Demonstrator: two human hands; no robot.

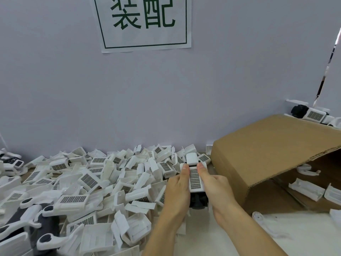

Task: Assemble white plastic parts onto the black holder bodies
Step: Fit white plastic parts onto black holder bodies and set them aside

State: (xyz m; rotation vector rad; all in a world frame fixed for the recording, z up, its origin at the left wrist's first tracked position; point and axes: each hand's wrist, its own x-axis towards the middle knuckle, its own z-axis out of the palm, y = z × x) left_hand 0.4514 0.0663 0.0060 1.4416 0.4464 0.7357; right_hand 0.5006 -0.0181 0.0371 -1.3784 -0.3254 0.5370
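We hold one white plastic part [195,177] between our two hands, in the middle of the view, just above the table [230,237]. It has a dark grid on its top face. Our left hand [178,187] grips its left side, with the thumb lying flat along the left edge. Our right hand [214,187] grips its right side, with the thumb flat along the right edge. Both thumbs point away from us. Right under the white part sits a black holder body [198,201], touching it, tucked between our palms. We cannot see our other fingers well, since they curl under the parts.

To our left lies a big pile of white parts [88,182], all jumbled, many with the same dark grid. It reaches from the wall [129,98] up to our left wrist. At the far left of the pile lie some black and white pieces [36,224].

To our right a brown cardboard box [267,154] lies on its side, close to our right hand, with its open mouth facing right. Inside it we see a few long white pieces [306,189] on the bottom. Behind the box, by the wall, rests a finished holder [308,112], black with white parts on it.

On the wall hangs a paper sign [144,23] with green writing.
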